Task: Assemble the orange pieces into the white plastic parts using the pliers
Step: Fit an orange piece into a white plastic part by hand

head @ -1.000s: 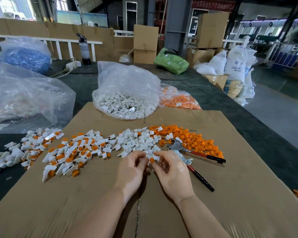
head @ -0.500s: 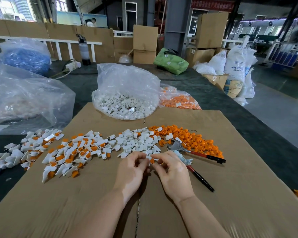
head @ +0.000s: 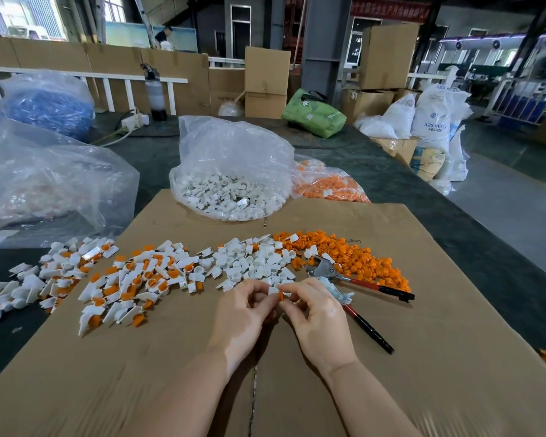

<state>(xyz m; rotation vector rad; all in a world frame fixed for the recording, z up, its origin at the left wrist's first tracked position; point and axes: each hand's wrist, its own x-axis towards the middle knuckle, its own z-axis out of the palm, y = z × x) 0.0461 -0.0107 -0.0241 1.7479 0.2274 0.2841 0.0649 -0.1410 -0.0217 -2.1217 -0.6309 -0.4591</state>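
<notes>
hands meet over the flat brown cardboard sheet [head: 423, 357] that covers the dark table: the left hand [head: 243, 313] and the right hand [head: 319, 316] are brought together fingertip to fingertip, both pinched on one small white plastic part with an orange piece [head: 279, 294] showing between the thumbs, held just above the cardboard; whether the orange piece is seated in the white part cannot be told. just beyond the fingers lies a loose heap of small white plastic parts [head: 252, 261], and to its right a spread of loose orange ribbed pieces [head: 353, 257]. the red-and-black-handled metal pliers [head: 360, 283] lie on the cardboard just right of the right hand, handles splayed apart, metal head touching the orange spread, a bit of pale frayed cloth [head: 336, 291] at the handles beside the knuckles. to the left lies a wide scatter of white parts with orange inserts [head: 133, 282], running off the cardboard onto the table. at the far edge of the cardboard sit a clear plastic bag of white parts [head: 234, 181] and, beside it on the right, a clear bag of orange pieces [head: 328, 184].
</notes>
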